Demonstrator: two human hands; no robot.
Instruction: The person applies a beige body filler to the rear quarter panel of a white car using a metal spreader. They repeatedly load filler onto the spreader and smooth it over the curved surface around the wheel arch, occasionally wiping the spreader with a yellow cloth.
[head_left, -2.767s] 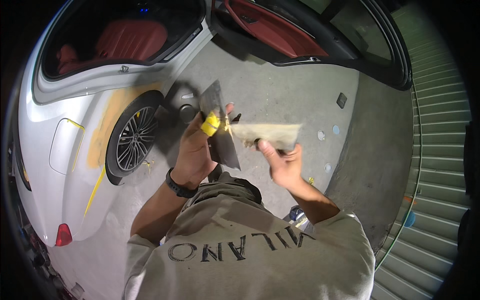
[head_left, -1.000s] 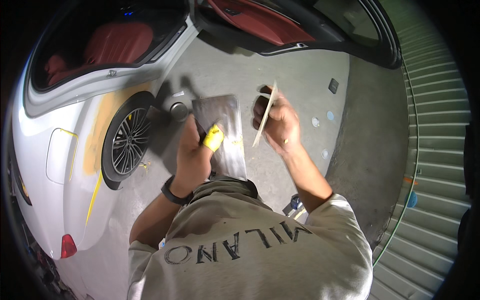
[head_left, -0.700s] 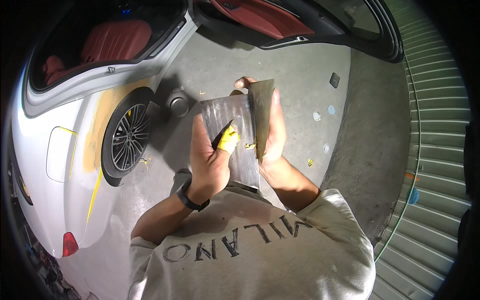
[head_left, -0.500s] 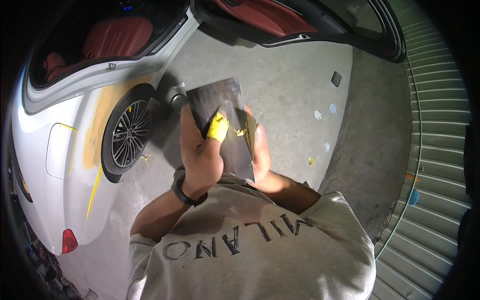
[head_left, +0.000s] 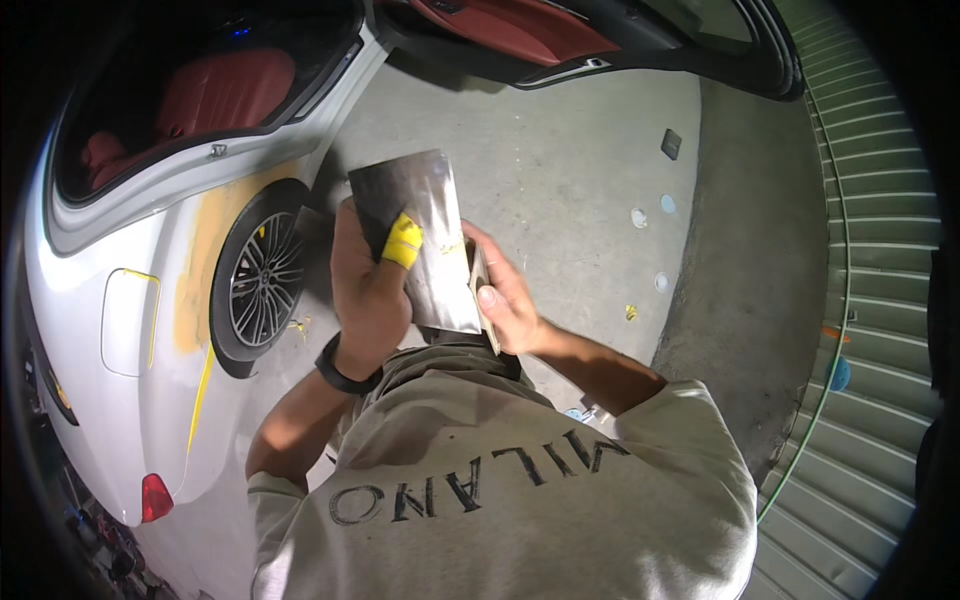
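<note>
While the white car [head_left: 105,420] is parked on the concrete floor [head_left: 580,160], its flank is curved around the wheel [head_left: 265,275], and the open door [head_left: 510,35] is seen above and well to the right of that wheel. A tan patch [head_left: 207,260] is spread on the bodywork along the wheel's left and upper side. To the right of the wheel and apart from it, a metal plate [head_left: 440,290] is gripped by the left hand [head_left: 370,290], with the thumb laid over its face. At the plate's edge farther from the wheel, a thin pale spreader [head_left: 493,340] is pinched, nearly edge-on, by the right hand [head_left: 510,300]; whether plate and spreader touch cannot be told. A yellow wrap [head_left: 404,240] is worn on the left thumb, and a yellow smear [head_left: 449,248] is seen on the plate, farther from the wheel than that thumb.

Some of the smear could be lost over the far edge if the spreader is drawn too steeply, and the plate could be twisted by an uneven push.

Compared with one second ago, the spreader, then held clear, is brought beside the plate; the yellow, clumped half a second ago, now looks thinner.
</note>
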